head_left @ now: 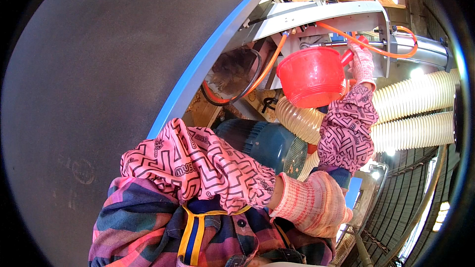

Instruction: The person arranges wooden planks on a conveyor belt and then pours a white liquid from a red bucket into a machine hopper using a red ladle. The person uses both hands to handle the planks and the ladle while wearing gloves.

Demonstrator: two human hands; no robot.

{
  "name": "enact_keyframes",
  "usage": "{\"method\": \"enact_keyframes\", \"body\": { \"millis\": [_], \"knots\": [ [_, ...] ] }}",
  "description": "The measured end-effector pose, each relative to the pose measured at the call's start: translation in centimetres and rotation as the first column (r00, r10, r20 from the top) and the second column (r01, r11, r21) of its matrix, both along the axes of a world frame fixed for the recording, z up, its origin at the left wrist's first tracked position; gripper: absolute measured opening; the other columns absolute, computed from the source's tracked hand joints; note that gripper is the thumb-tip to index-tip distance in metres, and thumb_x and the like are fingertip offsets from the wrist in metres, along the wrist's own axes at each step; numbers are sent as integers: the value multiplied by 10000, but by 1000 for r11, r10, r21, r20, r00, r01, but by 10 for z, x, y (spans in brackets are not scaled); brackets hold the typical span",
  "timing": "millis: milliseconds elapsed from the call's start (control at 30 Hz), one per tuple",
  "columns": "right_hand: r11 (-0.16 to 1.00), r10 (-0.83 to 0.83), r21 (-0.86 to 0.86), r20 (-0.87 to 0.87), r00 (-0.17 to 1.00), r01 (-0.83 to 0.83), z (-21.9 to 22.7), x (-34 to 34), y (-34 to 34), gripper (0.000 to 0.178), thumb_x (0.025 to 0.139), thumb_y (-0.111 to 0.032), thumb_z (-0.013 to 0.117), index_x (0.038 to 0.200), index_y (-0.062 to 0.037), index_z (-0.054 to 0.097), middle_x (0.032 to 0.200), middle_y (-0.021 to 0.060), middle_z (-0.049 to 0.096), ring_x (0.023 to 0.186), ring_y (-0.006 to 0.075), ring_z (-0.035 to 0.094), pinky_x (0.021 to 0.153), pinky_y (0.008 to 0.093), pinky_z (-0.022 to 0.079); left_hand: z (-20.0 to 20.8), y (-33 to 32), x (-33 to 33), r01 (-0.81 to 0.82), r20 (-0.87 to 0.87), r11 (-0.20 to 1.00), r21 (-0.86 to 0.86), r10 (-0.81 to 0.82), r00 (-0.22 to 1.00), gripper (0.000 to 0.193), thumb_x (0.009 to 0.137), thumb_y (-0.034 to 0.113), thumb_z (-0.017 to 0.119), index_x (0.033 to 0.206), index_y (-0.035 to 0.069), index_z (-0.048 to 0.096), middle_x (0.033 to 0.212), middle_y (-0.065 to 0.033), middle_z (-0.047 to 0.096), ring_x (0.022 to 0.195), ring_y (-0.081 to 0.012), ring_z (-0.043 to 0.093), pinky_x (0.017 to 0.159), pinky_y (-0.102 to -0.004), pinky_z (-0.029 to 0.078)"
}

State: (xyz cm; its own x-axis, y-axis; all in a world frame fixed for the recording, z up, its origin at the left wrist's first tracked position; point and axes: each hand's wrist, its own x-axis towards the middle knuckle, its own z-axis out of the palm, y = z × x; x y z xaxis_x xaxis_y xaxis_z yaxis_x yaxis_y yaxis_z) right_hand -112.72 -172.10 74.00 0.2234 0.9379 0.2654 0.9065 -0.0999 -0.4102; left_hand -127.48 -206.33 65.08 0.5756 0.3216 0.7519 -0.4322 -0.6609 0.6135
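Note:
My right hand [362, 62], in a pink-and-white knit glove, is closed round the handle of a red plastic dipper [311, 76]. The dipper is held out at arm's length, with its round bowl beside a white machine bracket. My left hand [314, 206], gloved the same way, is bent across my front close to my right elbow. Its fingers look curled, and their tips are mostly turned out of sight, so what they hold, if anything, is hidden. Pink patterned sleeve covers [349, 128] are on both forearms. The dipper's contents cannot be seen.
A broad dark surface with a blue edge [198, 64] fills the left. Orange air hoses [272, 64] and a metal cylinder [420, 52] adjoin the bracket [326, 12]. Below are a blue-green motor [262, 141] and ribbed cream ducts [415, 94]. Brown debris lies behind the hoses.

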Motion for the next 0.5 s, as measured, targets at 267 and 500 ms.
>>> {"method": "enact_keyframes", "body": {
  "millis": [267,500],
  "knots": [
    [998,-48,-24,94,994,51,3,-3,-3,569,774,-473,744,1142,-58,613,856,91,635,655,172,603,525,312,503,-5,-15,12,-139,21,989,-49,140,990,204,885,296,555,871,94,577,800,-111,615,626,-276,615,624,-496,484],
    [999,-22,-38,97,995,25,1,-11,-6,531,793,-472,723,1112,-58,632,833,97,624,644,174,600,526,316,511,-15,-21,54,236,200,944,-231,-191,961,288,872,357,557,786,85,520,728,-100,596,516,-252,563,538,-454,467]
  ]
}}
